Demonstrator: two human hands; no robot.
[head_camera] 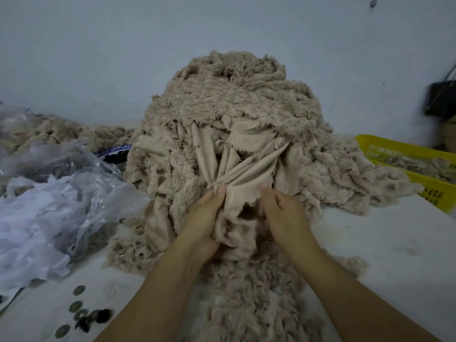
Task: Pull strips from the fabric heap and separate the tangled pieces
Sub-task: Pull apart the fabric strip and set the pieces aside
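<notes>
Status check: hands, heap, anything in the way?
Left hand and right hand both gripping beige strip. Strip taut, tangled into fabric heap. Plastic bags close on left, not blocking.

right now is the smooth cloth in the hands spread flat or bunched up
Bunched. The cloth gathers into folds converging where the left hand pinches it; the right hand grips its edge.

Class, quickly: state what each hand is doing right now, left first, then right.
Left hand: closed, grip pinching the smooth beige strip.
Right hand: closed, gripping the same strip's ragged edge.
</notes>
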